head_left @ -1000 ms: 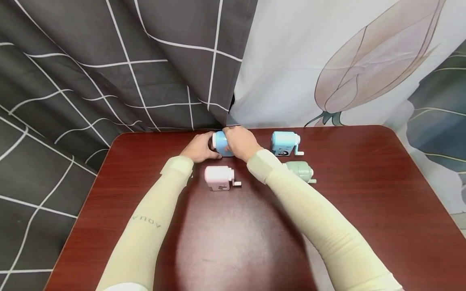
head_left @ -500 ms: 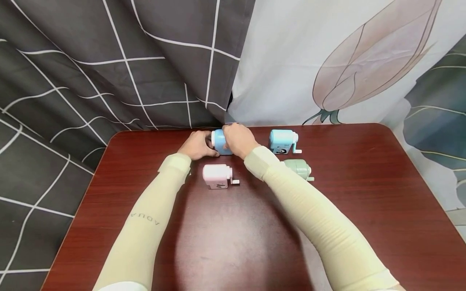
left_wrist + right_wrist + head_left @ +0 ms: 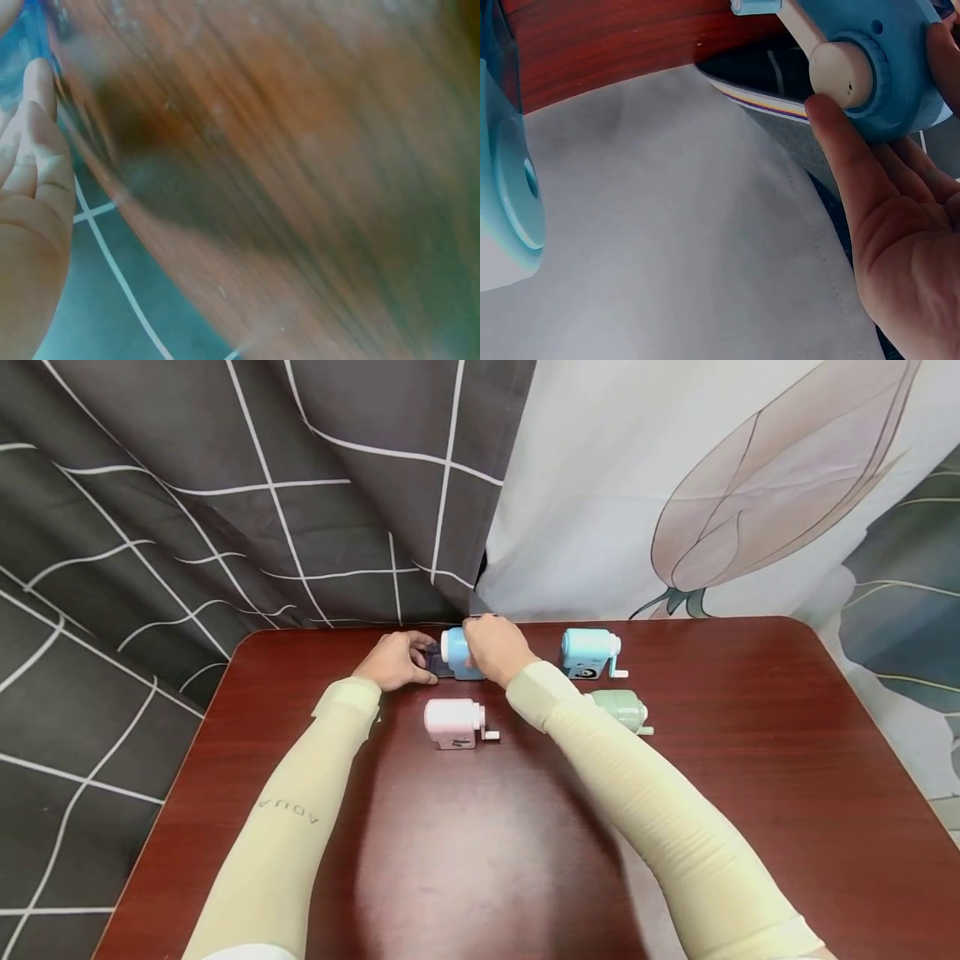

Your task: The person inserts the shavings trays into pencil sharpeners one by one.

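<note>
At the table's far edge, a blue hand-crank pencil sharpener sits in my right hand, whose fingers wrap its body from the right. The right wrist view shows its pale crank hub beside my index finger. On the other side my left hand holds a dark see-through drawer between thumb and fingers, and this sticks out of the sharpener's left end. In the left wrist view a bluish clear piece lies against my fingertips; most of it falls outside that picture.
A pink sharpener stands nearer me. To the right are a light-blue sharpener and a green one, partly behind my right sleeve. Curtains hang right behind the reddish wooden table.
My left hand has shifted left, away from the blue sharpener's body, and more of the dark drawer shows between them. The right hand keeps its hold in place.
</note>
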Motion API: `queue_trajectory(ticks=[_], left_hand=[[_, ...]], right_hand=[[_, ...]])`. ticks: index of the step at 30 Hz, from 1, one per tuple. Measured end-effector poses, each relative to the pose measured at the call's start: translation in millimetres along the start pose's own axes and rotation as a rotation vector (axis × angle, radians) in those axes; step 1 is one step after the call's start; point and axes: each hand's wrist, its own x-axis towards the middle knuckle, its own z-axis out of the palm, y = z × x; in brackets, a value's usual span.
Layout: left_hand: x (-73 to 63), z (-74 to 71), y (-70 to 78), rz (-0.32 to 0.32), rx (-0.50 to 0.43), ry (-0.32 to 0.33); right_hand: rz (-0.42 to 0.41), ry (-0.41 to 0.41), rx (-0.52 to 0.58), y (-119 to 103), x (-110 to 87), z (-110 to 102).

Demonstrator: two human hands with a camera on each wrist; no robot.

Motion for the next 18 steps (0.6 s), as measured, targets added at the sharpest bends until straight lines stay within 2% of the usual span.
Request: queue_trajectory(ticks=[6, 18], left_hand=[[0.5, 0.0, -3.2, 0.018, -0.032, -0.019], [-2.1, -6.3, -1.3, 0.038, 0.024, -0.056]], right_hand=[[0.001, 0.007, 0.001, -3.0, 0.7, 1.0], [0.0, 0.001, -0.005, -4.9, 0.4, -0.9]])
